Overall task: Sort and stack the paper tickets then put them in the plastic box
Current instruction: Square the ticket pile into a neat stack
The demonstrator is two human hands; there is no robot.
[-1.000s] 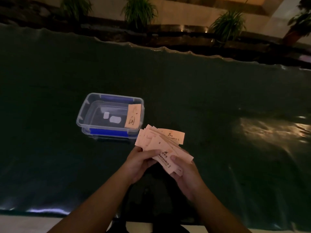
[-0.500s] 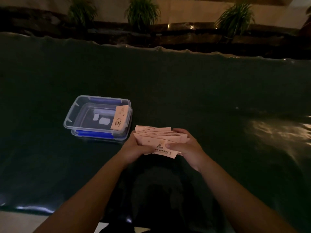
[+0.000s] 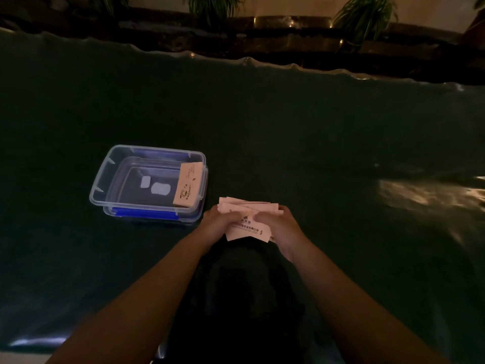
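Squared up since a second ago: fanned tickets (image 3: pixel 248 222) now gathered tighter. At left on the dark counter (image 3: pixel 315 143), clear plastic box (image 3: pixel 110 177) with one ticket (image 3: pixel 188 185) leaning inside. Just right, left hand (image 3: pixel 219 223) and right hand (image 3: pixel 282 227) clasped around the bundle.

We cannot read the blurred print on the pale pink paper tickets (image 3: pixel 248 227), whose side edges our cupped hands cover.
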